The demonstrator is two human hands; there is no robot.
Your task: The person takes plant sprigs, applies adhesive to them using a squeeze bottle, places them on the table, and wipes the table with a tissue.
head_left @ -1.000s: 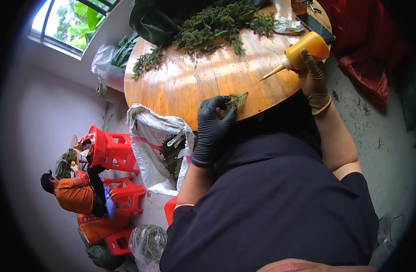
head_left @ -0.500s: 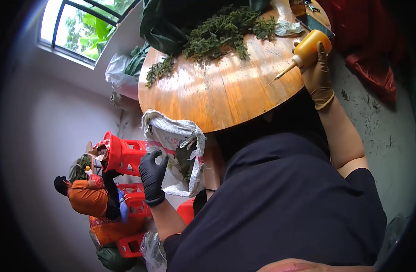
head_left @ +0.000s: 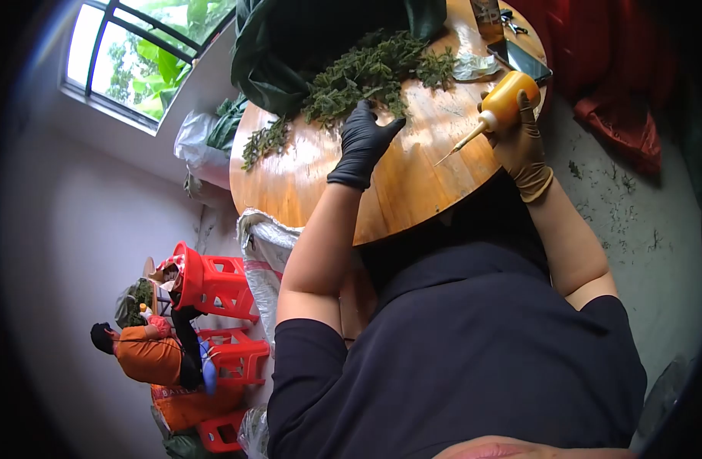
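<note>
Reaching to the edge of the big heap of green sprigs [head_left: 366, 69] on the table [head_left: 412, 183], the left hand [head_left: 360, 145] is wide. Picking one sprig up seems to call for a soft pinch. The right hand [head_left: 523, 145] holds a yellow bottle [head_left: 511, 96], tip down. Counted: two hands, one bottle, one table, one big heap (its sprigs are too tangled to count).

Head-worn view, facing forward and steeply down.
</note>
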